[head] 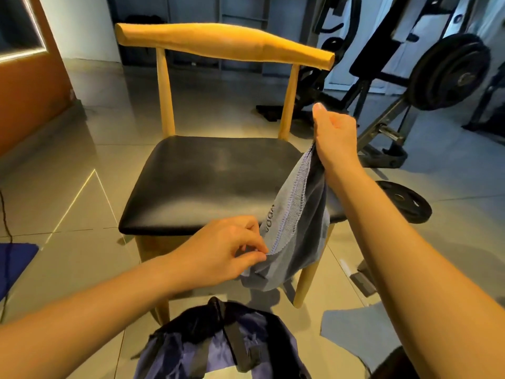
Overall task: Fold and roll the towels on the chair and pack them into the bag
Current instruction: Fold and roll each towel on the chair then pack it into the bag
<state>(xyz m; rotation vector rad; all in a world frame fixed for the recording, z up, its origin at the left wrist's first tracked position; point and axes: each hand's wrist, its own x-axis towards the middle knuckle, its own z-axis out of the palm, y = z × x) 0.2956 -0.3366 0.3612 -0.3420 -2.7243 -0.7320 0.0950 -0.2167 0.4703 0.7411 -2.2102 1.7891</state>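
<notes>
A grey-blue towel [293,220] with a stitched hem hangs in the air over the right front corner of the chair's black seat [207,181]. My right hand [334,135] grips its top corner, raised above the seat's right edge. My left hand [226,251] pinches the towel's lower hem at the seat's front edge. A dark blue bag [218,343] with black straps lies on the floor in front of the chair, directly below my hands.
The wooden chair has a curved backrest [224,42]. Gym equipment with a barbell plate [448,72] stands at the right, and a loose weight plate [404,201] lies on the tiled floor. A grey cloth [360,332] lies lower right, a blue mat [13,263] at left.
</notes>
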